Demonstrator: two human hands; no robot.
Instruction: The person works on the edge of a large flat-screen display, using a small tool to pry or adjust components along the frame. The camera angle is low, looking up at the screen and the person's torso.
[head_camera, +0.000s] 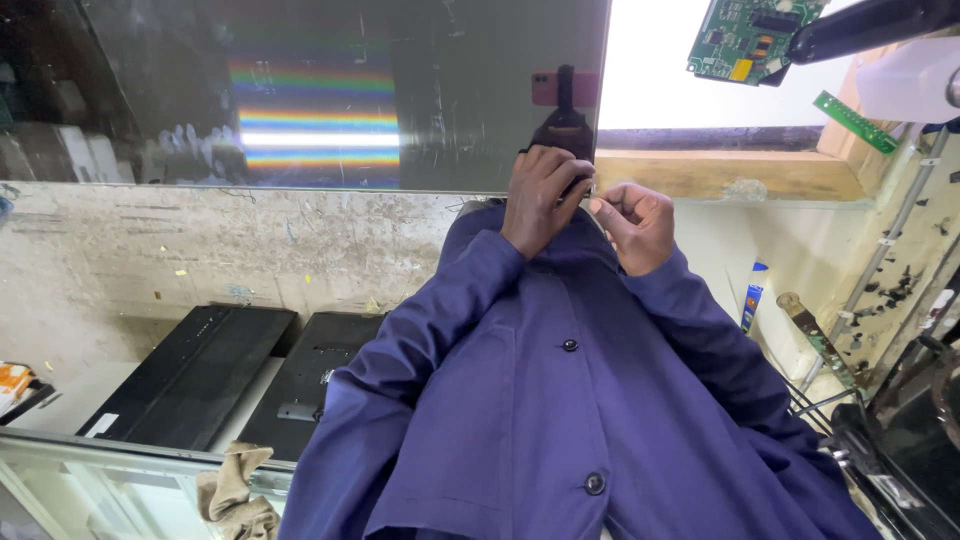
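Rough grey concrete wall fills the left of the scene, with a dark glossy panel above it showing rainbow bands of glare. At centre stands a person in a blue buttoned work coat, seen from low down, so the coat looks broad at the bottom and narrows toward the collar. Both hands are raised to the collar. The left hand is curled around the base of a black mount that rises above it and carries a pink phone; its grip is clenched on that mount. The right hand sits just beside it, fingers bent inward with the fingertips close to the left hand and the mount; it is unclear whether its grip pinches anything. Two flat black television sets lie side by side at lower left, and a crumpled tan cloth sits below them. A green circuit board hangs at upper right against a bright pale area, above a wooden ledge.
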